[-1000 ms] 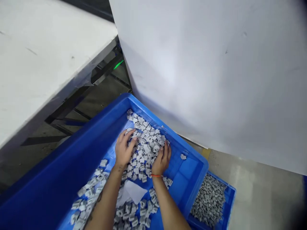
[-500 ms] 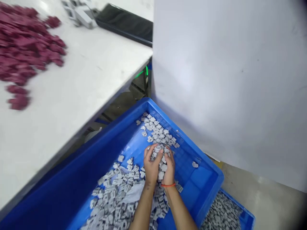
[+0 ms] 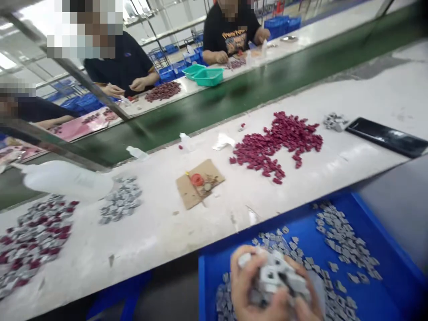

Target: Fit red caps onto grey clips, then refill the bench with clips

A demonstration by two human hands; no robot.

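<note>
Both hands are cupped together around a heap of small grey plastic parts [image 3: 279, 273], above the blue bin. My left hand [image 3: 246, 285] curls round the heap's left side, fingers bent over it. My right hand [image 3: 309, 292] closes in from the right, its thumb near the left one; motion blurs it a little. Under them, the blue bin [image 3: 394, 272] holds many more loose grey parts [image 3: 347, 236], spread in two main patches. The bottom of the frame cuts off the wrists.
On the white table [image 3: 147, 254] lie a pile of maroon parts [image 3: 277, 142], grey parts [image 3: 122, 200], a mixed grey-and-maroon pile [image 3: 40, 236], a white bottle [image 3: 67, 178], a cardboard piece [image 3: 187, 191] and a black phone-like slab [image 3: 384, 136]. Across the green belt [image 3: 240, 102], several people sit working.
My hands have lifted the grey parts up off the bin's contents, toward the camera. The view has swung left and up, bringing the long table and the people into sight.
</note>
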